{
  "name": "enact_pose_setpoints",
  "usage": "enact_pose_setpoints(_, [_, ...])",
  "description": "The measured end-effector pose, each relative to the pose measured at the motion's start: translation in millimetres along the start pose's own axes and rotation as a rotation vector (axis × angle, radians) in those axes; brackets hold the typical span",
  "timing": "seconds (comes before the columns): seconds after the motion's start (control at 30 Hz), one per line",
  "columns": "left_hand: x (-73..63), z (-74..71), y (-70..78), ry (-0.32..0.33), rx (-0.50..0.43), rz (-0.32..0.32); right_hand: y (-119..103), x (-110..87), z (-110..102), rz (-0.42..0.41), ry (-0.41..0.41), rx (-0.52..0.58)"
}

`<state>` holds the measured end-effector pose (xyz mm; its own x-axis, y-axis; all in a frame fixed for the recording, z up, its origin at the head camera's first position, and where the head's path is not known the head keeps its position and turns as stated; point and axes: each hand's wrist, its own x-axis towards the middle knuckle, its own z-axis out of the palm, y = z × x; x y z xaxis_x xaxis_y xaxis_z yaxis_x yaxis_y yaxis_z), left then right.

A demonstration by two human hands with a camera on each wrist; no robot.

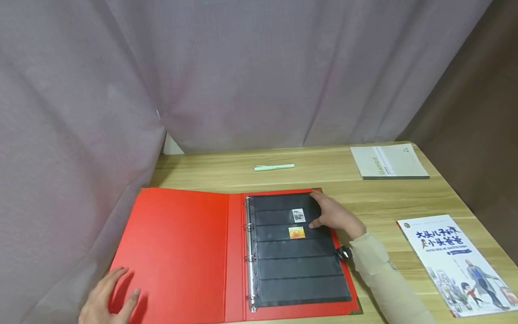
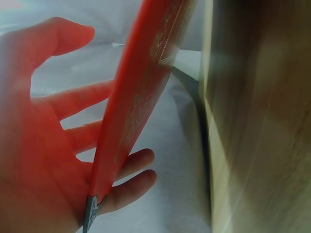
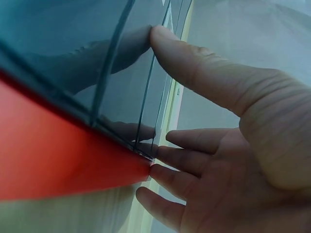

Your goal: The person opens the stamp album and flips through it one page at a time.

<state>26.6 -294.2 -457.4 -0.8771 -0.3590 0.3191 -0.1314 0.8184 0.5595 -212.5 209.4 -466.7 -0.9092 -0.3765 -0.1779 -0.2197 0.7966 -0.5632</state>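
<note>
A red ring binder [image 1: 182, 252] lies spread on the table, its left cover tilted up in the left wrist view. On its right side, held by metal rings, is a black stamp page [image 1: 303, 268] with horizontal strips. Two stamps sit there, a grey-and-white stamp [image 1: 298, 215] and a yellow-orange stamp [image 1: 296, 232]. At the page's upper right is my right hand [image 1: 337, 216]; its thumb [image 3: 167, 41] rests on the page and its other fingers extend by the edge. My left hand [image 1: 106, 299] is at the left cover's outer edge, fingers spread and partly behind the cover [image 2: 133, 97].
A pale green pen [image 1: 274, 167] lies behind the binder. To the right are a grey-white book [image 1: 390, 161] at the back and an illustrated white book [image 1: 457, 265] nearer. Grey curtain [image 1: 243, 81] hangs behind the wooden table [image 1: 376, 198]. A black band [image 1: 344, 253] circles the right wrist.
</note>
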Motion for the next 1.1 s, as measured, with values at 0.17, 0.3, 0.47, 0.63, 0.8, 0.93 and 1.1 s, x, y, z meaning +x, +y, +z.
enact_pose_setpoints(0.17, [0.3,11.6,-10.3,0.036,-0.107,0.176,3.5,-1.8,-3.0,0.002,0.003,0.013])
enact_pose_setpoints(0.3, [0.6,21.6,-21.8,0.100,-0.191,0.344,5.8,-3.3,-4.8,0.011,0.001,0.019])
enact_pose_setpoints(0.47, [-3.8,25.2,-22.7,0.050,-0.126,0.251,7.4,-4.7,-6.2,0.013,0.004,0.009])
enact_pose_setpoints(0.63, [-8.2,25.3,-15.6,-0.124,0.029,0.088,8.0,-5.7,-5.4,0.003,0.014,-0.022])
enact_pose_setpoints(0.8, [-3.9,33.6,-8.1,-0.306,0.141,0.018,8.3,-7.2,-6.6,-0.015,0.001,-0.073])
enact_pose_setpoints(0.93, [-3.0,40.0,-0.1,-0.338,0.161,0.003,9.0,-8.2,-8.1,-0.047,-0.002,-0.113])
enact_pose_setpoints(1.1, [-1.5,46.3,8.5,-0.315,0.116,0.069,8.8,-10.0,-9.7,-0.074,-0.015,-0.139])
